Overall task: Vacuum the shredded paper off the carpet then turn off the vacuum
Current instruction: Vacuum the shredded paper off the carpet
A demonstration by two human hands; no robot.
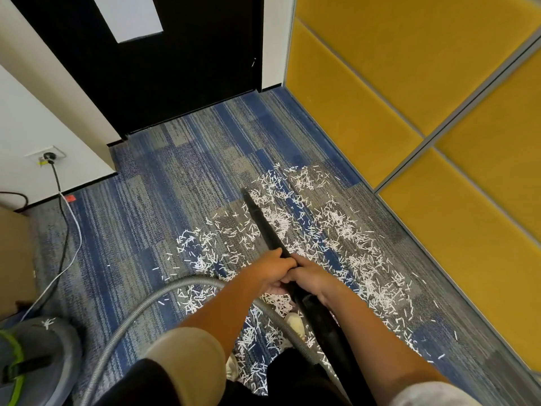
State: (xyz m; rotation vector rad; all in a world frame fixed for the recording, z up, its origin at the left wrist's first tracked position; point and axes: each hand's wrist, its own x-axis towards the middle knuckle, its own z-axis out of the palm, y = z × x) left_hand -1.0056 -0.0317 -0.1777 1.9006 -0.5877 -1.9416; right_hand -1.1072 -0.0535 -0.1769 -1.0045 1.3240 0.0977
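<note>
White shredded paper lies scattered in a wide patch over the blue and grey carpet. A black vacuum wand slants from my hands up to its narrow tip, which sits among the shreds near the middle of the floor. My left hand grips the wand from the left, and my right hand grips it just beside, from the right. A grey ribbed hose arcs from the wand down to the left. The grey vacuum body with green trim stands at the bottom left.
A black door closes the far end. Yellow padded wall panels run along the right. A black cord and a white cable trail from a wall socket at the left. A brown box stands at the left edge.
</note>
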